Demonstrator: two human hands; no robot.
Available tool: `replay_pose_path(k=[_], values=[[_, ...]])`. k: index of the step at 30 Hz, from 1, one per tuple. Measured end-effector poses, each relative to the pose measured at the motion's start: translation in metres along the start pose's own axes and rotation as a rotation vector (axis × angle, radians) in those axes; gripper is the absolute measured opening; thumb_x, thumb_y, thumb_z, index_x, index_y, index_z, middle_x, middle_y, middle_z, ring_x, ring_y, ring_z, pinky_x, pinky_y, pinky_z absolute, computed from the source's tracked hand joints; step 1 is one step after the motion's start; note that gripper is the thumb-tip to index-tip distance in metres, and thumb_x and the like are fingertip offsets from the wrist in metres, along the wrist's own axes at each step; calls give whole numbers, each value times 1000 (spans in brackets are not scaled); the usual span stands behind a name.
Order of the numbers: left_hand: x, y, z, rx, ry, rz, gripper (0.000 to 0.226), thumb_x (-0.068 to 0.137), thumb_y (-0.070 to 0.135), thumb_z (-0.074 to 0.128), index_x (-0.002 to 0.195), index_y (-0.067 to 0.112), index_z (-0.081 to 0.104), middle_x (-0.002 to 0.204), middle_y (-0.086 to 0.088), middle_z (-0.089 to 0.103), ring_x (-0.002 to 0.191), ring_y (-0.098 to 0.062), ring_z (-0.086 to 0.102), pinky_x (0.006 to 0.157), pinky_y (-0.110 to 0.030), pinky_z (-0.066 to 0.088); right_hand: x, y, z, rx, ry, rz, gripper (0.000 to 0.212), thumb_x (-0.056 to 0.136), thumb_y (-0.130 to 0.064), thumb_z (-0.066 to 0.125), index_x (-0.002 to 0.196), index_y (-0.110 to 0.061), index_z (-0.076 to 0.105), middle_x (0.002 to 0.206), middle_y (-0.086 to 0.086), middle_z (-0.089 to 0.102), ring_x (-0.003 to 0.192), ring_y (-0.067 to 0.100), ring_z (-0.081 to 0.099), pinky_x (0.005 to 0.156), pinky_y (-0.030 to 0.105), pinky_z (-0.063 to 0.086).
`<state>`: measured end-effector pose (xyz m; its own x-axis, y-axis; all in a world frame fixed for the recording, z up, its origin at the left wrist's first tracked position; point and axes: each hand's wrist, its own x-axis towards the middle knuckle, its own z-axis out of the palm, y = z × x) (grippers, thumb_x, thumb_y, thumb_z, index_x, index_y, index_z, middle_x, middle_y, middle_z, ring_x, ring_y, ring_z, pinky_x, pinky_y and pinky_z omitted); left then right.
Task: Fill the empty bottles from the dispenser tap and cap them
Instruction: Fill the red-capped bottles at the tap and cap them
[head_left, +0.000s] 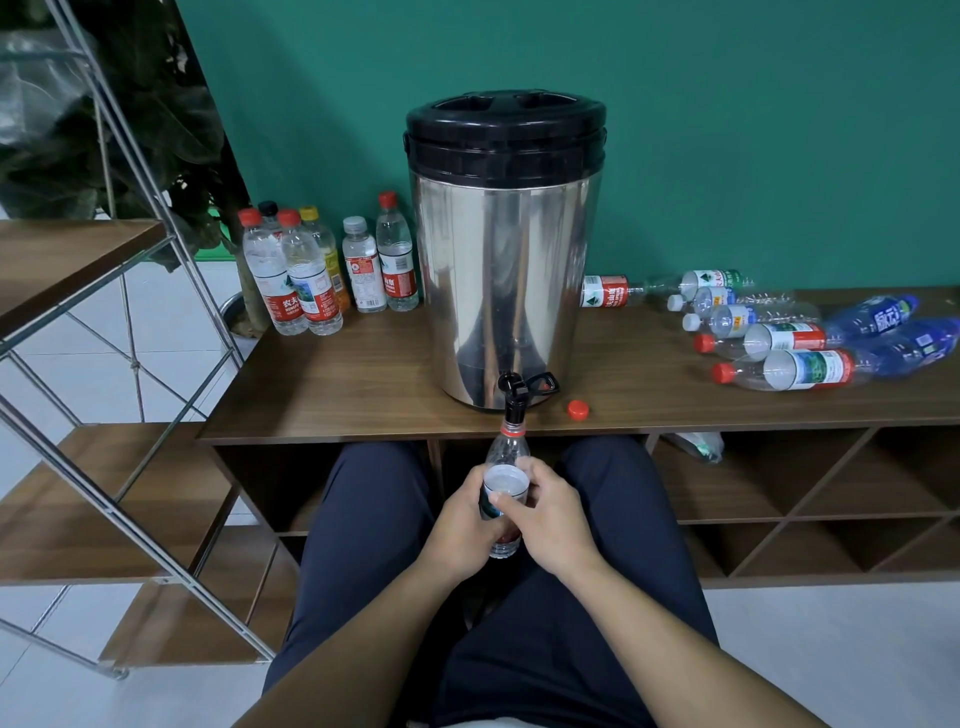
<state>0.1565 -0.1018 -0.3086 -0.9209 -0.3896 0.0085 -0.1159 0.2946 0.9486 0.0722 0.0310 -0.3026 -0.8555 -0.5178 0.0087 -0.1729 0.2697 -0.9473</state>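
Observation:
A steel dispenser with a black lid stands on the wooden cabinet top. Its black tap juts over the front edge. Under the tap I hold an uncapped clear bottle upright, its red-ringed neck right at the spout. My left hand grips the bottle's left side and my right hand grips its right side, thumb across the label. A loose red cap lies on the top, just right of the tap.
Several capped bottles stand upright left of the dispenser. Several empty bottles lie on their sides at the right. A metal-framed wooden shelf stands at the left. My knees sit in front of the cabinet's open compartments.

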Motion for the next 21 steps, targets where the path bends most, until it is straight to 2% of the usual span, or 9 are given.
replay_pose_path(k=[3,10,16,21], values=[[0,0,0,-2,3,3,60,89,-2,77,139,28,63,121,12,77,113,-4,73,93,-17,55,1,2,0,-5,-2,0,37,86,-37,87,121,-37,73,103,-10,81,95,12,78,93,47,64],[0,1,0,-10,11,5,58,90,-3,77,138,28,64,120,15,77,113,-6,74,94,-18,56,1,1,1,-17,4,8,38,88,-34,89,123,-36,73,104,-11,81,95,10,78,92,43,64],[0,0,0,-6,6,2,59,90,-5,75,139,27,63,121,11,77,113,-6,73,91,-16,55,1,0,0,0,-2,7,41,87,-38,88,125,-36,73,107,-10,81,97,10,78,93,43,65],[0,0,0,4,6,-2,59,90,-3,77,138,29,63,120,13,77,113,-5,73,93,-18,56,0,-1,0,7,-1,3,35,88,-33,88,119,-37,73,103,-9,81,95,12,78,92,46,65]])
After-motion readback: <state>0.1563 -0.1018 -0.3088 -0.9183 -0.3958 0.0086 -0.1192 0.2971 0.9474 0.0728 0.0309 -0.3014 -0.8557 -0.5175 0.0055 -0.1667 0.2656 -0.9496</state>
